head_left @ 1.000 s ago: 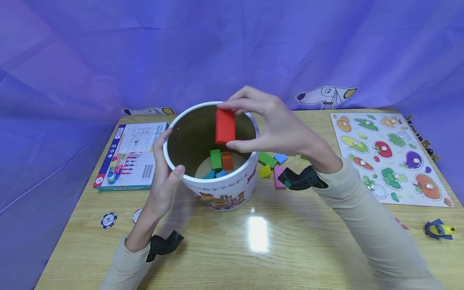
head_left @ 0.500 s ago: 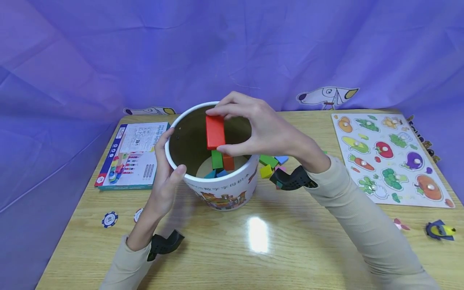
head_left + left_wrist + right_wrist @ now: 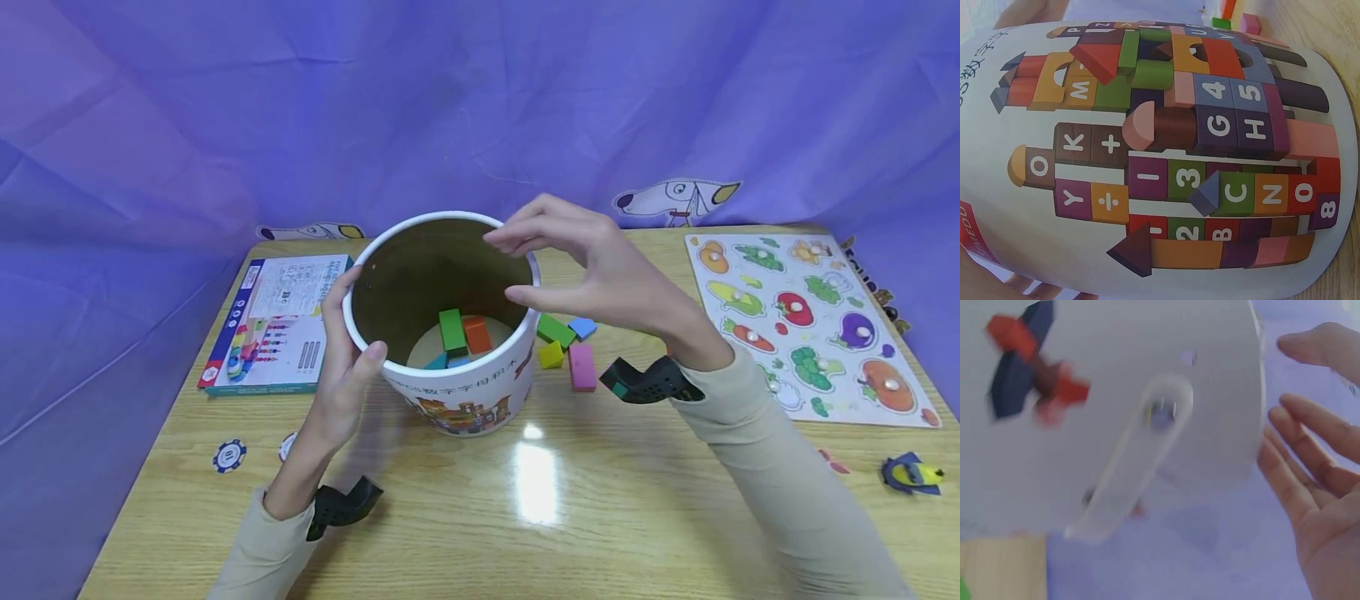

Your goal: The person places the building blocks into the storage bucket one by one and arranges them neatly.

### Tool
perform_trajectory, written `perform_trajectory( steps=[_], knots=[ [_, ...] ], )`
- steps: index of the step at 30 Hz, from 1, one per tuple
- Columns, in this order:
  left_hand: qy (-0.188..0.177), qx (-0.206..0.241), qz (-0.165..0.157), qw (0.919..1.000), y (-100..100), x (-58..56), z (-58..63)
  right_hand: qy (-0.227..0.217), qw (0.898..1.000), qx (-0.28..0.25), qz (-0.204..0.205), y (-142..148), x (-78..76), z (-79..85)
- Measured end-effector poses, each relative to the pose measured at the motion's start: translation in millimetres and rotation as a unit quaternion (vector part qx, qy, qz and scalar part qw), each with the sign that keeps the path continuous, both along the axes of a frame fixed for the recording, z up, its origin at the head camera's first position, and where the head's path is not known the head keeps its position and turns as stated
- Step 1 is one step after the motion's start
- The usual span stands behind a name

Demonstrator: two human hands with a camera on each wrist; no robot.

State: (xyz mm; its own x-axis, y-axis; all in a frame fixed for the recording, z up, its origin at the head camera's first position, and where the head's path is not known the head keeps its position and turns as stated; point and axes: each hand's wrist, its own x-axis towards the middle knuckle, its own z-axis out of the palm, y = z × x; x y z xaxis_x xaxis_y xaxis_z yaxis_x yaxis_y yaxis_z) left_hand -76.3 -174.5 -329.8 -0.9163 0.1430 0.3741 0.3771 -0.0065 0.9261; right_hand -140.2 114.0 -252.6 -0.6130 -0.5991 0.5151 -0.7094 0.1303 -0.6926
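Over on the wooden table (image 3: 420, 517) stands the toy-block bucket (image 3: 472, 396), its left rim gripped by the left hand (image 3: 340, 387). Beside the right rim hangs the right hand (image 3: 603, 267), thumb and fingers wide apart. The head view alone shows a green block (image 3: 452, 333) inside; the right wrist's alone, a pale strap handle (image 3: 1129, 465).

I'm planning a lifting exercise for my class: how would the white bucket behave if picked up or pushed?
The bucket looks stiff: no dent shows where the left hand holds it. It is probably light for its size, being hollow with few blocks visible inside. Pushed low, it may slide rather than tip, standing upright on a glossy table.
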Motion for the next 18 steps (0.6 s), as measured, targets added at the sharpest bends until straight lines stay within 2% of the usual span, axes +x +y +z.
perform_trajectory(
  steps=[4, 7, 13, 18],
  knots=[
    [0.0, 0.0, -0.003, 1.0, 0, 0.4, -0.9, -0.043, 0.997, -0.062, -0.006, 30, 5.0, -14.9],
    [-0.004, 0.001, 0.001, 1.0, -1, 2.1, -1.2, -0.079, 0.995, -0.065, -0.021, 52, 7.1, -31.7],
    [-0.007, -0.003, 0.009, 0.9999, -2, 3.7, 1.3, -0.122, 0.991, 0.026, -0.049, 85, 2.5, -83.4],
    [-0.008, 0.001, 0.001, 1.0, 0, 2.0, 2.1, -0.163, 0.978, 0.098, -0.09, 101, 1.5, -125.0]
  ],
)
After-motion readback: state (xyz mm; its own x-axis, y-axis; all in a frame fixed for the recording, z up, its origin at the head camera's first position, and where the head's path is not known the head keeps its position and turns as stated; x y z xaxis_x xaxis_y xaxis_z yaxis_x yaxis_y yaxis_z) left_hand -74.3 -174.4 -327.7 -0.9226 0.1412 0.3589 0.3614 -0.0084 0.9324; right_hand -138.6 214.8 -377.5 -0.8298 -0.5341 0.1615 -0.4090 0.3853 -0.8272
